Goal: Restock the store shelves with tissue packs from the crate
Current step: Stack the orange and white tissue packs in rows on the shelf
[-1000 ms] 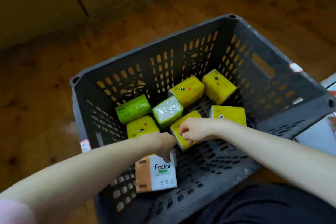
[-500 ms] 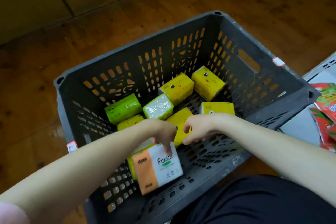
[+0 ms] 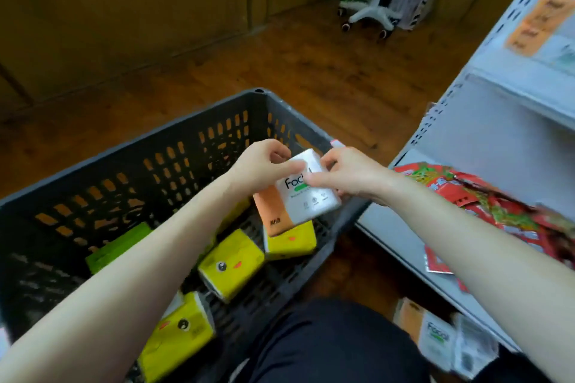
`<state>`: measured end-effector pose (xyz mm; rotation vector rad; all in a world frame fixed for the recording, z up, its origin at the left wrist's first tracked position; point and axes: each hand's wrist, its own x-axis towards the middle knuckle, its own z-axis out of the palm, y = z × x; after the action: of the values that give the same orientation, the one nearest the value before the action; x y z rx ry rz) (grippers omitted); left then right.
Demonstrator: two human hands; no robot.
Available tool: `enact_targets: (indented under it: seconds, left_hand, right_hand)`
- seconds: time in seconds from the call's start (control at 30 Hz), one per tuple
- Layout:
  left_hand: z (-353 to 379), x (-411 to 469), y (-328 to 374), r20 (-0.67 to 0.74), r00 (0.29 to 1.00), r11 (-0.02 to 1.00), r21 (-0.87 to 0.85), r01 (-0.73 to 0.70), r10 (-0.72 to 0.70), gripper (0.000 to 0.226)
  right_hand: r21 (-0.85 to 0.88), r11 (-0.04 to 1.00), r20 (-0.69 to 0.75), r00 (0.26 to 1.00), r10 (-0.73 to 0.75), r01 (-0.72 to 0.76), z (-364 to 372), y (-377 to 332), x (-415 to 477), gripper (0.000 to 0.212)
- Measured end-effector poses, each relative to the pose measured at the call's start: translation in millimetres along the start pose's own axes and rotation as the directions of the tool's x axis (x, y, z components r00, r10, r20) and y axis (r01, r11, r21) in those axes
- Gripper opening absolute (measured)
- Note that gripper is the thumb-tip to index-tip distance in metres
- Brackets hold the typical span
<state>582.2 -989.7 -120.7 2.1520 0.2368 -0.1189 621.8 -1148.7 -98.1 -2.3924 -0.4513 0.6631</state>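
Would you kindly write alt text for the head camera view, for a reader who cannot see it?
The left hand and right hand together hold a white and orange tissue pack above a dark plastic crate on a wooden floor. Yellow tissue packs and a green pack lie in the crate, and a grey store shelf with red packets stands to the right.

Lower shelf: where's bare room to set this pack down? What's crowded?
Free: the shelf strip between the crate rim and the red packets, and the stretch behind those packets. Crowded: the shelf's right part, covered by packets. The tissue pack would likely fit the left strip.
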Motion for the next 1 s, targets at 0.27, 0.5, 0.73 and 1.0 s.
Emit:
enact_targets:
  seconds: [0.27, 0.5, 0.73, 1.0]
  left_hand:
    - [63, -1, 109, -0.293, 0.950, 0.950, -0.250, -0.190, 0.113, 0.055]
    - [119, -17, 199, -0.311, 0.928, 0.837, -0.436, -0.330, 0.205, 0.039]
    - [182, -49, 278, -0.229, 0.892, 0.742, -0.496, -0.451, 0.389, 0.014]
    - [261, -77, 338, 0.024, 0.731, 0.645, -0.490, -0.586, 0.682, 0.050]
  right_hand:
    - [0.162, 0.986, -0.479, 0.877, 0.037, 0.047, -101, 42, -76, 0.039]
    - [0.330, 0.930, -0.728, 0.670, 0.143, 0.160, -163, 84, -158, 0.040]
    - [0.379, 0.881, -0.894, 0.356, 0.271, 0.283, -201, 139, -233, 0.027]
    - [0.400, 0.825, -0.916, 0.178, 0.359, 0.399, -230, 200, -310, 0.009]
